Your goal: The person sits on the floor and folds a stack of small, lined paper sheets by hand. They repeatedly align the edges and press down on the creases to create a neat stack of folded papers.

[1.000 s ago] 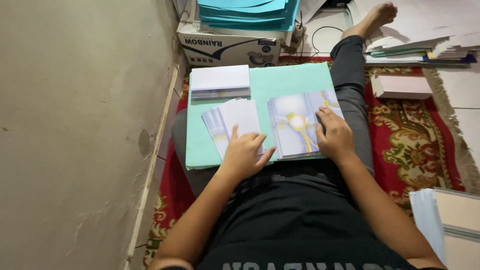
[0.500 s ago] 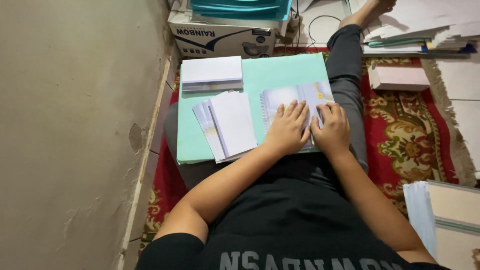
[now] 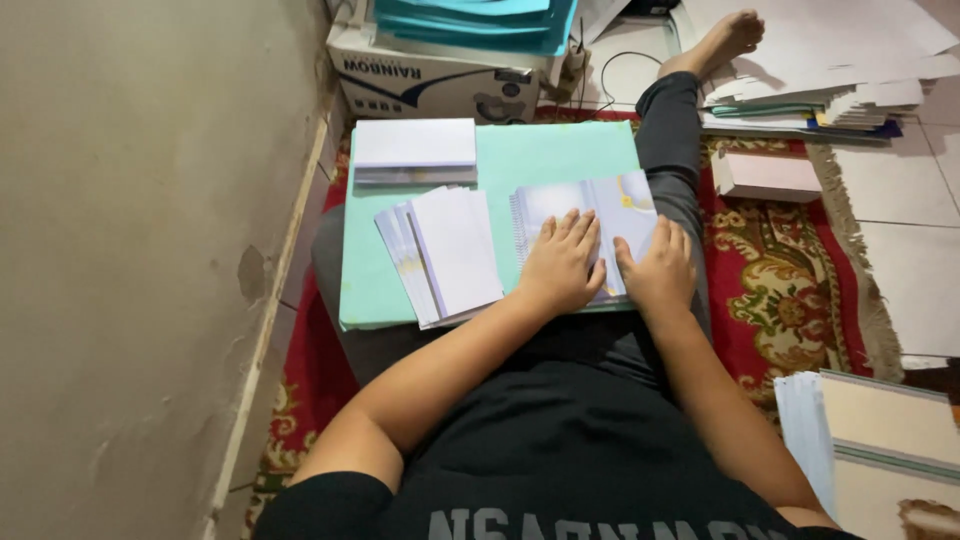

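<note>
Left hand (image 3: 562, 268): flat, palm down on the printed sheet stack (image 3: 585, 225); fingers spread and pressing, grip apart, nothing clasped.
Right hand (image 3: 658, 270): flat beside the left, thumbs almost meeting; grip apart likewise, resting on the stack's right half.
Printed sheet stack: thin glossy paper, pale blue-grey with a yellow motif; rectangular; left edges stepped like a fanned deck; sits at the near right of the green board (image 3: 560, 155).
Green board: smooth mint card or folder, broad rectangle, laid across the lap in place of a desk.
Fanned white sheets (image 3: 450, 250): same format, mostly blank side up, loosely splayed and tilted; just left of the left hand, apart from it.
Squared white pile (image 3: 415, 148): thick, neat, matt; far left corner of the board.
Step in hand (judgement): pressing and evening the printed stack with both palms.
Next move (judgement): calls for a light pinch at one edge to lift a single slick sheet without dragging those beneath.
Cardboard box (image 3: 440, 75): white printed carton beyond the board, teal folders (image 3: 470, 20) on top.
Carpet (image 3: 790, 290): red woven pile, cream and gold pattern, fringed edge.
Paper heaps (image 3: 830, 85): loose sheets, far right, by the bare foot.
Wall (image 3: 130, 250): rough beige plaster, chipped, at left.
</note>
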